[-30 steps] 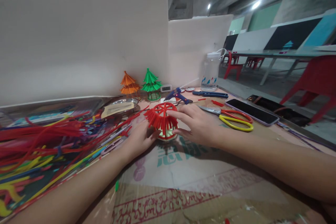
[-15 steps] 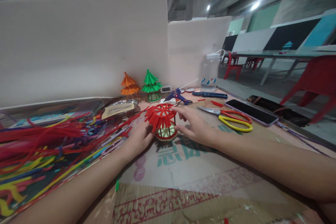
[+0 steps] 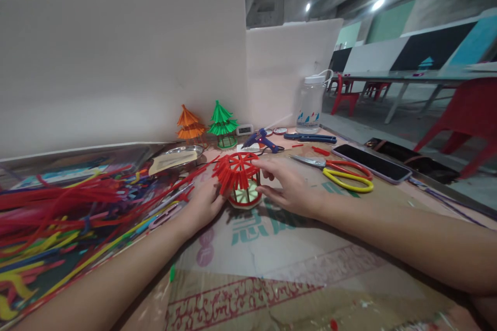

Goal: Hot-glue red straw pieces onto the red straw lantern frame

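Note:
A small red pavilion model (image 3: 239, 178) made of straw pieces, with a fringed red roof and a pale round base, stands on the cardboard sheet (image 3: 279, 264). My left hand (image 3: 204, 202) grips its left side, fingers curled round the base. My right hand (image 3: 289, 186) holds its right side, forefinger on the roof rim and thumb by the base.
A heap of coloured straws (image 3: 66, 212) lies at the left. Orange (image 3: 189, 124) and green (image 3: 222, 123) finished pavilions stand at the back by a white board. A blue glue gun (image 3: 263, 139), scissors (image 3: 341, 171), a phone (image 3: 368, 163) and a water bottle (image 3: 310, 106) lie to the right.
The red roof has tilted and shifted slightly left on the base. My right hand slid from over the roof to its right side. The view dipped a little.

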Action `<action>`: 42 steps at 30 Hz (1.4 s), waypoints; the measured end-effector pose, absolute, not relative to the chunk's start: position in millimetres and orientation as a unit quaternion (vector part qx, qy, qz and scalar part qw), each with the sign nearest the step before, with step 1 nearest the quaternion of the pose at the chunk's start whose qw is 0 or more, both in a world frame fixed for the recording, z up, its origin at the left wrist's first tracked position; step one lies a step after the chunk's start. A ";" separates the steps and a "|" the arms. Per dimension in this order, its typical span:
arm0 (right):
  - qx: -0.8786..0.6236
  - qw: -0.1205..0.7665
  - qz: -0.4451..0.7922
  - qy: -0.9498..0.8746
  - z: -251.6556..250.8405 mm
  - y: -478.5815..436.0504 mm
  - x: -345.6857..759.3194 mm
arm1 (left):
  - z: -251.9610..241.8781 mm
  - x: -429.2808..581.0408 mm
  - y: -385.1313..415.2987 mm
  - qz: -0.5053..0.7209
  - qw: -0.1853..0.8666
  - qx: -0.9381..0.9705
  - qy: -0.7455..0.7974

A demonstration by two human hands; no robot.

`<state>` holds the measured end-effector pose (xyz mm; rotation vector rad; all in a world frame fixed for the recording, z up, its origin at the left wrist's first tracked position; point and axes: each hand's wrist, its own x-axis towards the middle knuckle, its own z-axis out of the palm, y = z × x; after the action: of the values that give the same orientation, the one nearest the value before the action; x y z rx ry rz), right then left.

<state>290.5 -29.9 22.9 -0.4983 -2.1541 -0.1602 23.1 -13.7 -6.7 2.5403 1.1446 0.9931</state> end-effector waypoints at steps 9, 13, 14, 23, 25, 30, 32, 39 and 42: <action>-0.137 0.451 -0.163 -0.867 36.7 -30.8 290.4 | 0.6 27.9 -21.3 0.324 0.118 0.848 0.403; -0.153 0.444 -0.167 -0.867 36.0 -34.1 286.9 | 1.0 28.0 -21.9 0.320 0.116 0.849 0.403; -0.161 0.444 -0.166 -0.866 35.9 -34.2 286.0 | 1.2 27.9 -22.0 0.319 0.114 0.848 0.407; -0.128 0.453 -0.090 -0.878 39.5 -42.8 288.3 | 1.7 27.2 -21.8 0.319 0.115 0.843 0.419; -0.130 0.465 -0.038 -0.875 46.5 -50.6 289.8 | 0.1 25.8 -19.8 0.320 0.113 0.839 0.425; -0.233 0.489 0.241 -0.805 69.7 -54.5 290.2 | -2.9 23.3 -16.7 0.320 0.114 0.834 0.434; -0.291 0.444 0.286 -0.798 76.1 -47.1 292.5 | -2.7 23.3 -17.0 0.320 0.111 0.834 0.434; -0.283 0.412 -0.004 -0.866 68.3 -32.4 301.7 | 0.2 25.3 -19.5 0.311 0.111 0.835 0.441; -0.219 0.384 -0.108 -0.890 62.5 -35.9 300.3 | -0.2 25.6 -20.5 0.316 0.111 0.837 0.432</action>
<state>300.3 -35.9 62.5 -0.5592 -2.2686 -0.2752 25.6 -20.5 -0.2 2.4588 1.2697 0.9274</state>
